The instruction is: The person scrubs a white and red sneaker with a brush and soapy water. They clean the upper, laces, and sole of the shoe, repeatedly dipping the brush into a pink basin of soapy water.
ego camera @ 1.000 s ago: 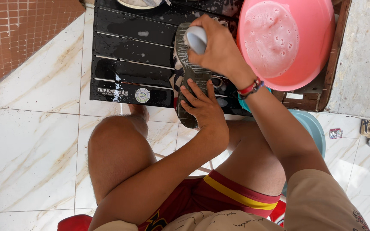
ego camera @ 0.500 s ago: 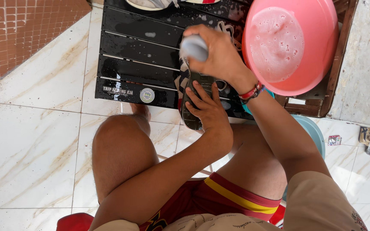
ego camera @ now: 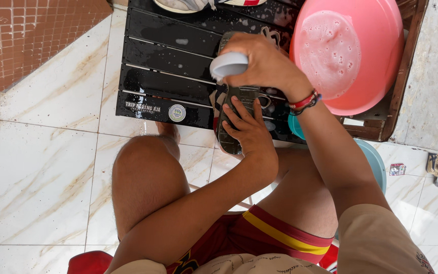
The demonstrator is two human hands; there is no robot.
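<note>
Here the left hand (ego camera: 247, 132) presses flat on a dark shoe (ego camera: 234, 109), sole up, at the near edge of the wet black worktop (ego camera: 163, 66). The right hand (ego camera: 264, 63) grips what looks like a grey brush (ego camera: 228, 65); short, firm strokes with the shoe pinned would clean best.

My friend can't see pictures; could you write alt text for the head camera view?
A seated person's left hand steadies a sole-up shoe on a wet black slatted table, while the right hand holds a grey brush on it, beside a pink basin of suds.
</note>
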